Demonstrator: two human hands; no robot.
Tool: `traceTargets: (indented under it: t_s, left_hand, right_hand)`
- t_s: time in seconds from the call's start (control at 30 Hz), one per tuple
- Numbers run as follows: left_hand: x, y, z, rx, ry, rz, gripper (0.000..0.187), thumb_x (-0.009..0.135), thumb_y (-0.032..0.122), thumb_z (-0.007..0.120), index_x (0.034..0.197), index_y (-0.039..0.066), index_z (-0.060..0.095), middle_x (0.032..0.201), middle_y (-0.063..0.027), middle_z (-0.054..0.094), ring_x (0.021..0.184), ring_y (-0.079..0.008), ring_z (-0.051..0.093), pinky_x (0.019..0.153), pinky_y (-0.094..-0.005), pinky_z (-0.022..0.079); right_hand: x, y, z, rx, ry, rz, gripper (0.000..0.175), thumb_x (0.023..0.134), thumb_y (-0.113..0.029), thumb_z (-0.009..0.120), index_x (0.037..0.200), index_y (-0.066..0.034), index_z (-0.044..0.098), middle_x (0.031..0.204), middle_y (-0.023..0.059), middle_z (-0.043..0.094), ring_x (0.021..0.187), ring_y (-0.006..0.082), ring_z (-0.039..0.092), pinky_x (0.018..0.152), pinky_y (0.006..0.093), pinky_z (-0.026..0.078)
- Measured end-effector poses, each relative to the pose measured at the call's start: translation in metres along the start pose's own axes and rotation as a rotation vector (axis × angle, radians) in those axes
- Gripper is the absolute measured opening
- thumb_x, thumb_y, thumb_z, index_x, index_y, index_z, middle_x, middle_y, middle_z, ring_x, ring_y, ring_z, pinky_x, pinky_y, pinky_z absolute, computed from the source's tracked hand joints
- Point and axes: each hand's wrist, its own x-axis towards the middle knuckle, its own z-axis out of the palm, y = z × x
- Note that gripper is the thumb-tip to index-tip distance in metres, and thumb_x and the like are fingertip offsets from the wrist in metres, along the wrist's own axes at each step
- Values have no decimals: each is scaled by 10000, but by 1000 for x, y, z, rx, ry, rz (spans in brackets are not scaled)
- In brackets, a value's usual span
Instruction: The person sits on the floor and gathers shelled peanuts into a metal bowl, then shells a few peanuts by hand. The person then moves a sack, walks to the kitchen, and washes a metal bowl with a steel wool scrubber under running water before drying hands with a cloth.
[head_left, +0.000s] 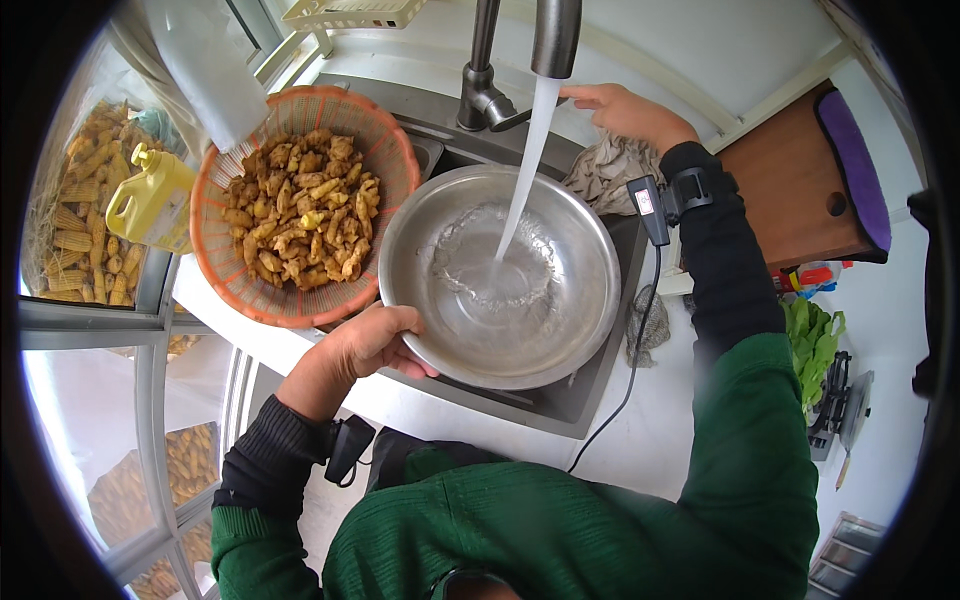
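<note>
My left hand (369, 341) grips the near-left rim of a wide stainless steel basin (585, 315), thumb on top and fingers underneath. The basin rests over the sink (577, 401), and clear water in it ripples in a ring. From the faucet spout (556, 45) a stream of water (523, 157) falls into the middle of the basin. Behind the stream, the extended index finger of my right hand (626, 112) touches the end of the faucet lever (517, 118); whether the fingers close around it is unclear. Left of the basin stands an orange plastic basket (214, 255) holding ginger roots (307, 210).
A crumpled cloth (615, 172) lies beside the sink, under my right wrist. A yellow jug (157, 199) stands left of the basket. A mesh scrubber (648, 326) and black cable (637, 360) lie on the white counter (664, 412). Leafy greens (810, 345) are at far right.
</note>
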Motion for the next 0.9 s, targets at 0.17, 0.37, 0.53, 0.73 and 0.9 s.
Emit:
traceTargets:
  t_s: [0.17, 0.37, 0.53, 0.73, 0.9]
  left_hand:
    - [2, -8, -4, -26, -2, 10, 395, 796, 138, 476, 1111, -97, 507, 895, -181, 650, 676, -250, 666, 584, -311, 564]
    - [2, -15, -8, -48, 2, 35, 389, 795, 132, 477, 1109, -96, 511, 909, -179, 646, 670, -247, 661, 579, -307, 560]
    - [4, -15, -9, -58, -3, 32, 386, 791, 127, 479, 1103, -97, 518, 918, -175, 644, 667, -248, 654, 578, -311, 556]
    - [5, -14, -11, -61, 9, 35, 416, 780, 113, 486, 1138, -98, 496, 954, -173, 628, 705, -257, 657, 565, -303, 562]
    - [4, -16, -13, -80, 21, 61, 444, 774, 105, 486, 1167, -103, 474, 980, -174, 616, 721, -261, 660, 555, -300, 570]
  right_hand:
    - [-2, 2, -4, 136, -34, 97, 600, 796, -2, 423, 1384, -117, 398, 1342, 89, 479, 1215, 203, 465, 891, 278, 416]
    - [-2, -3, -4, 322, -29, 204, 537, 856, -74, 438, 1388, -138, 393, 1345, 84, 477, 1189, 165, 474, 873, 258, 422]
    - [0, -8, -6, 295, -48, 184, 504, 888, -118, 456, 1386, -116, 379, 1323, 91, 497, 1193, 167, 482, 887, 266, 427]
    - [3, -9, -10, 322, -50, 187, 483, 906, -156, 493, 1368, -72, 380, 1314, 97, 504, 1175, 171, 505, 921, 282, 433]
    - [2, -12, -9, 394, -8, 168, 534, 874, -94, 503, 1380, -30, 347, 1249, 151, 544, 1124, 193, 540, 892, 278, 469]
